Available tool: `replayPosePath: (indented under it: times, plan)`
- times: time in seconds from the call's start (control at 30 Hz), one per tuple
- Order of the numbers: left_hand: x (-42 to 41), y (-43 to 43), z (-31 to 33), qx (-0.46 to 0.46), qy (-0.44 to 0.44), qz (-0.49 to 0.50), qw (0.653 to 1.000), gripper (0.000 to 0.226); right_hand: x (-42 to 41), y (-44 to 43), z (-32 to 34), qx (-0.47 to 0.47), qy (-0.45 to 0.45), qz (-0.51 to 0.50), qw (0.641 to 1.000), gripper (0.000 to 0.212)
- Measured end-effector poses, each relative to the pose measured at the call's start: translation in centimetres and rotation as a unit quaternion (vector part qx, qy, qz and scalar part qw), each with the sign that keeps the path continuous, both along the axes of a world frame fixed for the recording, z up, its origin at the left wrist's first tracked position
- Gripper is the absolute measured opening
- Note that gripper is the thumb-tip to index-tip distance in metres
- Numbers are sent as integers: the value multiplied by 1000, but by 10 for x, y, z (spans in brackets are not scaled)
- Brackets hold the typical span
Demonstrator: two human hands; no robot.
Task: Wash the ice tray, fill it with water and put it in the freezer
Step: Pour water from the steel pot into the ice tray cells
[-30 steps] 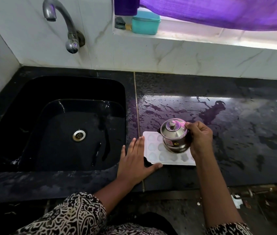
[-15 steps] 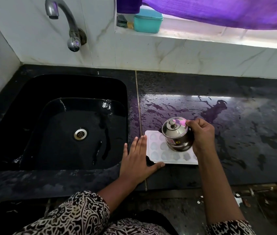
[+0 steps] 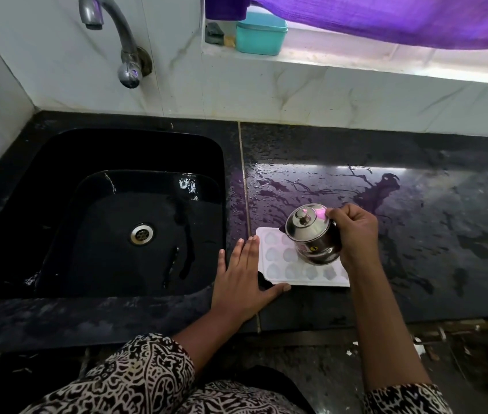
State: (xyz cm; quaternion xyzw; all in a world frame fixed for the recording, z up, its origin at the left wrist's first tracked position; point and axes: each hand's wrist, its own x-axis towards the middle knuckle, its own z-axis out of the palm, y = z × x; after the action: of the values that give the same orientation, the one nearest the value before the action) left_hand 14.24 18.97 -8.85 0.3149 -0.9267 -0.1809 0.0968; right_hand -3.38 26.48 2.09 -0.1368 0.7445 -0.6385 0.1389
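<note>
So the white plastic ice tray with rounded cells [image 3: 278, 264] is lying flat on the wet black stone counter [image 3: 431, 240], just to the right of the black sink [image 3: 57, 162]. The left hand [image 3: 242, 273] is spread flat on the counter between sink and tray. Its fingers are straight and gripping nothing, with the fingertips against the tray's sink-side edge and the thumb at its near corner. The right hand [image 3: 356, 231] is wrapped tight around a small shiny steel pot with a knobbed lid [image 3: 311, 231]. It's holding the pot right over the tray, tipped a bit toward the sink. Can't tell if water is actually coming out. A curved grey metal tap [image 3: 123, 40] sticks out of the wall behind the sink, and a teal lidded box [image 3: 262, 32] sits on the ledge up and to the right of the sink.
</note>
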Motion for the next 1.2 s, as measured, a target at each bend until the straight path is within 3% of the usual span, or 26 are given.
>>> replayPosePath:
  times: [0.5,0.77,0.9,1.2]
  plan:
    - [1,-1,3,14,-17,-3,1000,118,-3,-1,1,40,35,17,998,19]
    - [1,-1,3,20,-20,-3,1000,120,-1,-1,3,35,43,24,998,33]
    - [1,-1,3,18,-21,-5,1000,119,-1,0,4,31,33,26,999,24]
    - [0,-1,3,18,-21,-6,1000,119,-5,2,3,29,32,24,999,30]
